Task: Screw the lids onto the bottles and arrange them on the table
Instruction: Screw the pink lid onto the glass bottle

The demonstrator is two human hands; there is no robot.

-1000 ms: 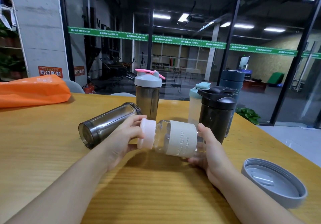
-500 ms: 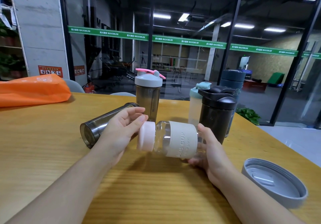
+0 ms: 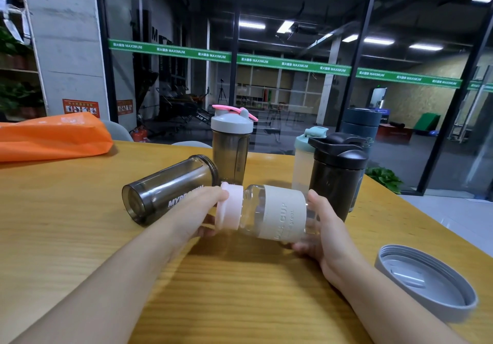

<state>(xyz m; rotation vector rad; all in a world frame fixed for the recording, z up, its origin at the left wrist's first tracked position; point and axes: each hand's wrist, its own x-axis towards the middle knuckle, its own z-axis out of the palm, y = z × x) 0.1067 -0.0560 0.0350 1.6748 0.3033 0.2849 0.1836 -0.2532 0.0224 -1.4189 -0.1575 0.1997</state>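
**Pink lid gripped again on the sideways glass bottle**

Pink lid (image 3: 229, 209), half a second ago under loosely spread fingers, is now clasped by the left hand (image 3: 197, 215), fingers curled over its rim. The clear glass bottle (image 3: 274, 215) lies sideways between both hands above the wooden table (image 3: 66, 231); the right hand (image 3: 326, 233) cups its base, thumb up.

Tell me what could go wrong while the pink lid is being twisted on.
1. The clear bottle is held sideways above the table; if the right hand slips on its base, it may drop.
2. The left hand turning the pink lid sits just in front of the lidless smoky shaker lying on its side, and could nudge it rolling.
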